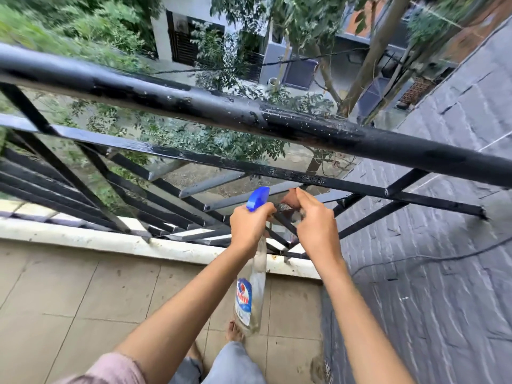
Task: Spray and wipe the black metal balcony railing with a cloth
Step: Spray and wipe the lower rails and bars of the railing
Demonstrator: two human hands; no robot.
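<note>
The black metal railing [210, 106] crosses the view, its thick top rail wet with droplets toward the right. My left hand [249, 227] grips the neck of a clear spray bottle [250, 295] with a blue trigger head [258, 198], the bottle hanging downward. Just to its right, my right hand [315, 225] pinches a small brownish cloth [291, 199] against a lower slanted bar of the railing. Most of the cloth is hidden by my fingers.
A white concrete curb [110, 239] carries the railing's foot. Beige floor tiles [69, 300] lie below, with my bare foot [235, 331] on them. A grey stone wall [443, 273] stands at the right. Trees and buildings lie beyond the railing.
</note>
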